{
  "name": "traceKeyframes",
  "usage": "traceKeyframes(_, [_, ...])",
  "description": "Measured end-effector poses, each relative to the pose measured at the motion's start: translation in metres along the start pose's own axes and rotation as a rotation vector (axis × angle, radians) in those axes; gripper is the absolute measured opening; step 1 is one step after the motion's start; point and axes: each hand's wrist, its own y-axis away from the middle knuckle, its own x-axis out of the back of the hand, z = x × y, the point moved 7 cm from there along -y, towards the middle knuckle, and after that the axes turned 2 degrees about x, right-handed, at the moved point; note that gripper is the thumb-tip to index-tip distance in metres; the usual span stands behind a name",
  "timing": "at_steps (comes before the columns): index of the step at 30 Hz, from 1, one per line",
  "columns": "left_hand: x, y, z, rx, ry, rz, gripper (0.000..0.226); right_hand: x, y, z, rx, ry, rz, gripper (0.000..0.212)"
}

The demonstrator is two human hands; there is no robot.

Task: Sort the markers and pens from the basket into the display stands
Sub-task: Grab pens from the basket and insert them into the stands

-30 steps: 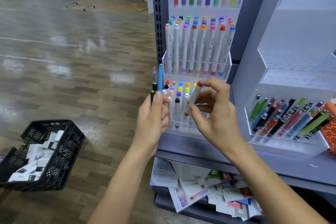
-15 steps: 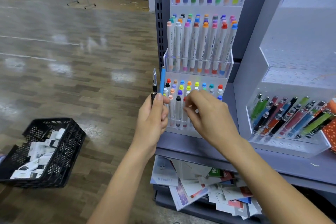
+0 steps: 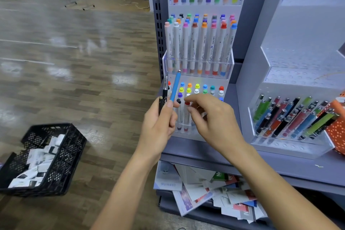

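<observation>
The red-capped marker (image 3: 186,115) sits slotted in the marker stand (image 3: 188,135) at the right hand's (image 3: 214,117) fingertips; pinching or not, I can't tell. The left hand (image 3: 158,123) grips a blue pen (image 3: 175,87) and black pens (image 3: 165,93), not yet placed.

Red marker (image 3: 186,117) now in stand (image 3: 188,136)

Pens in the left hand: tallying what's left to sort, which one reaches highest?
The blue pen, leaning right; its silver tip tops the two black pens gripped beside it in the left hand.
</observation>
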Motion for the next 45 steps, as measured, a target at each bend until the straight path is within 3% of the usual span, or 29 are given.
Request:
traceKeyframes(5, [-0.027, 0.002, -0.001, -0.035, -0.059, -0.162, 0.024, 0.035, 0.007, -0.001, -0.155, -0.415, 0.148, 0.028])
traceKeyframes(8, [-0.051, 0.003, -0.004, -0.033, -0.070, -0.290, 0.022, 0.058, 0.013, 0.004, -0.202, -0.537, 0.202, 0.033])
traceKeyframes(14, [-0.104, 0.005, -0.009, -0.035, -0.115, -0.460, 0.023, 0.105, 0.029, 0.029, -0.278, -0.591, 0.324, 0.030])
traceKeyframes(20, [-0.136, -0.003, -0.016, -0.034, -0.155, -0.353, 0.028, 0.176, 0.047, 0.053, -0.245, -0.486, 0.576, 0.036])
traceKeyframes(25, [-0.152, -0.003, -0.024, -0.037, -0.214, -0.306, 0.018, 0.193, 0.058, 0.077, -0.241, -0.279, 0.492, 0.037])
traceKeyframes(34, [-0.166, 0.006, -0.023, -0.164, -0.401, -0.283, 0.024, 0.198, 0.075, 0.096, -0.245, -0.304, 0.507, 0.030])
traceKeyframes(45, [-0.180, 0.006, -0.028, -0.133, -0.450, -0.303, 0.023, 0.167, 0.078, 0.102, -0.052, 0.037, 0.258, 0.024])
